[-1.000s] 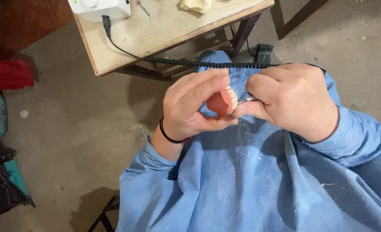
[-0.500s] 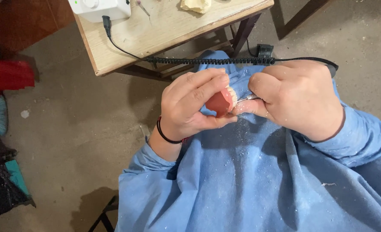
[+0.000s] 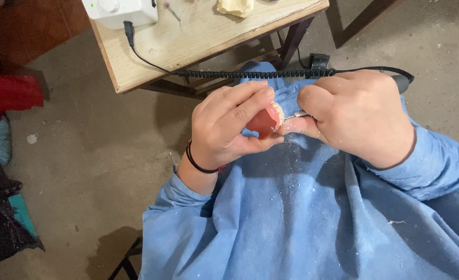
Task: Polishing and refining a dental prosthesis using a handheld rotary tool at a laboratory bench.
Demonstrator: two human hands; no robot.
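A white plastic control box [image 3: 119, 10] with a round knob sits at the far edge of the pale wooden table [image 3: 198, 41], and a pale yellowish plaster lump [image 3: 235, 7] lies further along the same top; no label on either can be made out. From the box a black coiled cord [image 3: 250, 74] runs across to the person's right side. The left hand [image 3: 229, 124], a black band [image 3: 196, 162] at its wrist, is closed around a pink acrylic denture with a row of white teeth [image 3: 264, 120], thumb beneath and fingers curled over the top, holding it just above the lap. The denture's base is smooth and reddish pink, its teeth facing the other hand. The right hand [image 3: 359, 116] is closed around a dark rotary handpiece [image 3: 401, 82], most of it hidden in the fist, and its thin metal tip [image 3: 294, 116] touches the denture at the teeth. White dust speckles the blue fabric gown [image 3: 317, 218] beneath both hands. A red cloth bundle [image 3: 9, 93] lies on the grey concrete floor [image 3: 95, 171] at the left.
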